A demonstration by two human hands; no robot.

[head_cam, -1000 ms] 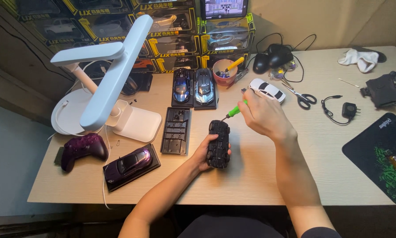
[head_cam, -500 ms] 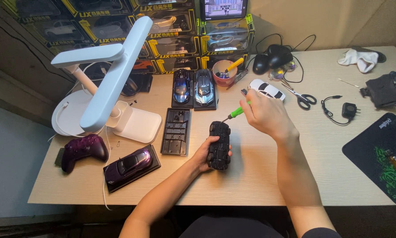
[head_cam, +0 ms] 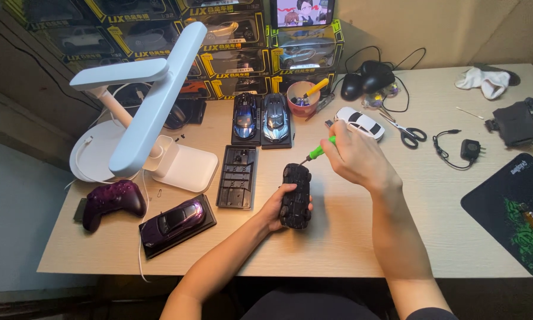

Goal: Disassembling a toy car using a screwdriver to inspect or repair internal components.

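Nearest to us, the left hand is wrapped around a black model car lying upside down on the pale wooden desk, fingers curled over its left flank, wheels up. Just above it, the right hand is closed around a green-handled screwdriver, whose tip angles down toward the car's front end; whether the tip touches we cannot tell

Left of the car we note a black display base, bare, lying flat. Further left, a purple model car sits on its own black base, with a dark purple game controller beside it near the desk edge. A white desk lamp stands behind these, its long head slanting over the desk

Right of the hands: scissors, a black charger with cable, and a black mouse pad with green print at the right edge

Beyond the hands, two blue model cars stand side by side on bases, a white model car lies near the right hand, and a pink cup holds tools. At the back, boxed model cars are stacked against the wall
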